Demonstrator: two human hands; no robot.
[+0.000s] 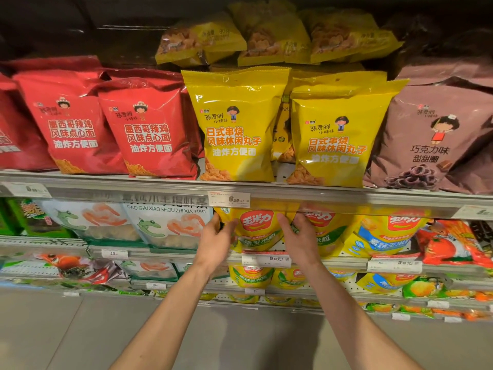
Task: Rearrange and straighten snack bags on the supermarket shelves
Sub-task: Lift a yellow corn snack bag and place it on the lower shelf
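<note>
A yellow corn-snack bag (pixel 257 231) with a red logo stands upright on the second shelf down, just under a price rail. My left hand (pixel 214 240) holds its left edge, thumb on the front. My right hand (pixel 300 240) holds its right edge, fingers reaching behind toward a second yellow corn bag (pixel 326 231). On the shelf above stand two yellow snack bags (pixel 234 129) (pixel 334 137), side by side and upright.
Red bags (pixel 149 129) fill the upper shelf's left and a brown doughnut-snack bag (pixel 432 140) its right. White shrimp-stick packs (pixel 170 225) stand left of my hands, blue-yellow corn bags (pixel 384 236) and orange-red bags (pixel 450 244) to the right. The upper shelf rail (pixel 106 190) carries price tags.
</note>
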